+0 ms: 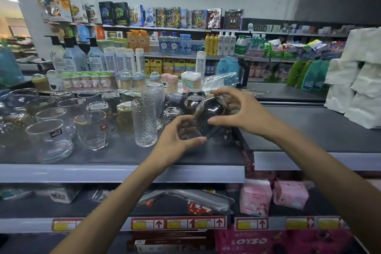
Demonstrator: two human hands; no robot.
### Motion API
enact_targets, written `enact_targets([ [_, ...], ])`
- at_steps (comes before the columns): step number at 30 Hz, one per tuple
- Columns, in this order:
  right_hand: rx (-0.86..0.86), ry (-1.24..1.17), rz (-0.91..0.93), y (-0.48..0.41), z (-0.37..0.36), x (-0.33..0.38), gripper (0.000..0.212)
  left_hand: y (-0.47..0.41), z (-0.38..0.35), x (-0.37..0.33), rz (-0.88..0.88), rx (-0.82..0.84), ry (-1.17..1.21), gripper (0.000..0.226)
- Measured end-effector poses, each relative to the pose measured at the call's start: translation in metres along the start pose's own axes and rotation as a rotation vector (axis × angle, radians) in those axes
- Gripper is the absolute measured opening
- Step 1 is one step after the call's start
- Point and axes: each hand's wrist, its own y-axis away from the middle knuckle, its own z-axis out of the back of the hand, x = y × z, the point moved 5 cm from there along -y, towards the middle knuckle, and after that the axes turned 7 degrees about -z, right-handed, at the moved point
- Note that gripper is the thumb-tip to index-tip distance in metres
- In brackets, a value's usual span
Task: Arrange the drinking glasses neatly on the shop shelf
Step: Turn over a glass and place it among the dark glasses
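Left grip [181,136] and right grip [241,109] pinch a tilted smoked drinking glass [208,115] over the shelf [123,154]; judged fragile and slick, best held round its wall.

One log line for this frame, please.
left grip: holds dark glass | right grip: holds same glass | glass: tilted over shelf

Shop: stocked shelves [206,55], price tags [179,223] on edges, probably household goods aisle.
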Motion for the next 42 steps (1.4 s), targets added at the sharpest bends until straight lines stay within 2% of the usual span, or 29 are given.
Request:
enact_targets([
  [4, -0.004, 0.095, -0.038, -0.015, -0.01, -0.007, 0.082, -0.001, -0.008, -0.002, -0.041, -0.008, -0.32, 0.063],
  [7, 0.006, 0.182, -0.01, -0.026, -0.023, -0.011, 0.083, -0.002, -0.013, -0.009, -0.037, -0.089, -0.422, 0.067],
  [11, 0.018, 0.249, 0.024, -0.037, -0.034, -0.018, 0.082, -0.005, -0.017, -0.004, 0.014, -0.165, -0.413, 0.054],
  [16, 0.024, 0.281, 0.042, -0.044, -0.041, -0.029, 0.079, -0.007, -0.019, 0.006, 0.071, -0.202, -0.414, 0.063],
  [27, -0.002, 0.32, 0.065, -0.045, -0.048, -0.038, 0.086, -0.003, -0.018, 0.01, 0.095, -0.235, -0.514, 0.06],
  [31, -0.082, 0.189, 0.095, -0.039, -0.038, -0.039, 0.071, -0.001, -0.008, 0.002, -0.017, -0.292, -0.55, 0.067],
  [36, -0.154, 0.207, 0.105, -0.042, -0.043, -0.04, 0.053, -0.013, -0.006, -0.011, -0.118, -0.262, -0.683, 0.066],
  [42, -0.214, 0.167, 0.092, -0.034, -0.051, -0.042, 0.051, -0.013, -0.005, -0.011, -0.12, -0.24, -0.75, 0.063],
])
